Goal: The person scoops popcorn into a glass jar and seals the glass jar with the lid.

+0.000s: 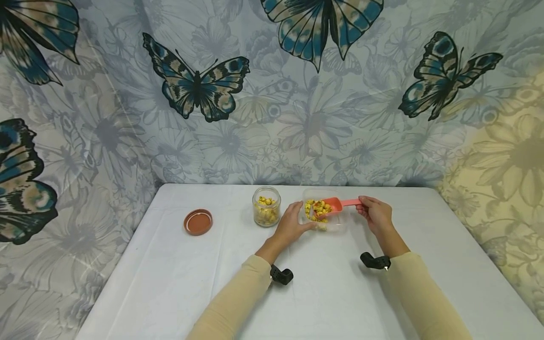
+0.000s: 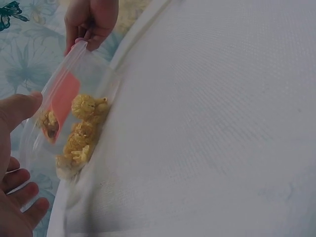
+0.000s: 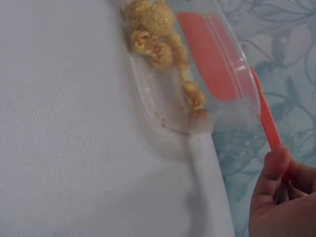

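Observation:
A clear plastic container [image 1: 341,225] with yellow caramel popcorn [image 2: 81,136] in it stands toward the table's far side. My right hand [image 1: 376,215] pinches the handle of a coral-pink scoop [image 1: 334,206]. The scoop's bowl is inside the container, with popcorn in it. At the container's left side is my left hand [image 1: 291,223], thumb and fingers spread apart. In the left wrist view its thumb [image 2: 24,106] lies at the container's rim; whether the other fingers touch the wall, I cannot tell. Just left of that hand stands an open glass jar [image 1: 266,215], partly filled with popcorn.
A round brown lid [image 1: 198,222] lies on the white-covered table [image 1: 170,283], left of the jar. Behind the table hangs a cloth [image 1: 229,146] printed with butterflies and flowers. Black wrist cameras [image 1: 282,275] are worn on both forearms.

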Demonstrator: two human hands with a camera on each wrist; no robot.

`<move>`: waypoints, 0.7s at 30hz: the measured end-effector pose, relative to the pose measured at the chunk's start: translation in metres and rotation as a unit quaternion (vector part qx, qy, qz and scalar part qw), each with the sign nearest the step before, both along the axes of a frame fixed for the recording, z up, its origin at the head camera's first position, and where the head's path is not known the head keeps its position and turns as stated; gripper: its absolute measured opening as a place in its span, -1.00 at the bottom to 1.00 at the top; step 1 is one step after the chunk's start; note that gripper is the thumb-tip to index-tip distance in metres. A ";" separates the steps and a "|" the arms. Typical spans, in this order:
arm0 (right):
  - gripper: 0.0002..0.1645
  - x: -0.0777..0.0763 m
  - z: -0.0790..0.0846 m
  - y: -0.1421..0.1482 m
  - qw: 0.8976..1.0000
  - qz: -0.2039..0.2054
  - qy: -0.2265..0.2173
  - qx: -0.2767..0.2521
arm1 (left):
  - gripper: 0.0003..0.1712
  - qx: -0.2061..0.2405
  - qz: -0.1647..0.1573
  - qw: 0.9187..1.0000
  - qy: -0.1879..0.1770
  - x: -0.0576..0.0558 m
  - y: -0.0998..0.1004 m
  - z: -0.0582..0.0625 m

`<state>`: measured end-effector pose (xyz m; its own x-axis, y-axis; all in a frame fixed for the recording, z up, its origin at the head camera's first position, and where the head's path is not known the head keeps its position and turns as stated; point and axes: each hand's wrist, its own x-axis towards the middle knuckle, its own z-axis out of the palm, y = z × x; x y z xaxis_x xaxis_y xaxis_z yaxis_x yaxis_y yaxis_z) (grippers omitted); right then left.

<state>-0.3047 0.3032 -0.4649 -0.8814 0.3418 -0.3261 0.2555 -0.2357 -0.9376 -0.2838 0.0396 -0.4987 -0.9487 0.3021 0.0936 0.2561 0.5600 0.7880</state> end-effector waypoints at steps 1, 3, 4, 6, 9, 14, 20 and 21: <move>-0.47 0.001 0.001 0.000 1.000 0.000 0.002 -0.002 | -0.06 -0.001 0.000 1.000 -0.001 0.000 0.000 0.001; -0.48 0.001 0.003 -0.001 1.000 -0.001 0.001 -0.005 | -0.06 -0.002 0.000 1.000 0.003 -0.001 -0.001 0.002; -0.48 0.001 0.004 -0.001 1.000 -0.004 0.001 -0.006 | -0.06 -0.001 0.000 1.000 0.003 -0.001 -0.002 0.003; -0.47 0.002 0.006 -0.001 1.000 -0.006 -0.001 -0.011 | -0.06 -0.003 0.000 1.000 0.007 -0.001 -0.003 0.006; -0.47 0.002 0.009 -0.002 1.000 -0.010 -0.001 -0.022 | -0.06 -0.009 0.001 1.000 0.009 0.000 -0.004 0.011; -0.72 0.001 0.014 -0.004 0.999 -0.021 0.004 -0.033 | -0.04 -0.021 0.001 1.000 0.010 0.002 -0.006 0.022; -0.92 0.002 0.022 -0.008 0.998 -0.023 0.014 -0.050 | -0.01 -0.027 0.001 0.999 0.026 0.003 -0.008 0.034; -0.93 0.002 0.023 -0.008 0.998 -0.023 0.018 -0.053 | 0.00 -0.028 0.002 0.999 0.028 0.004 -0.009 0.036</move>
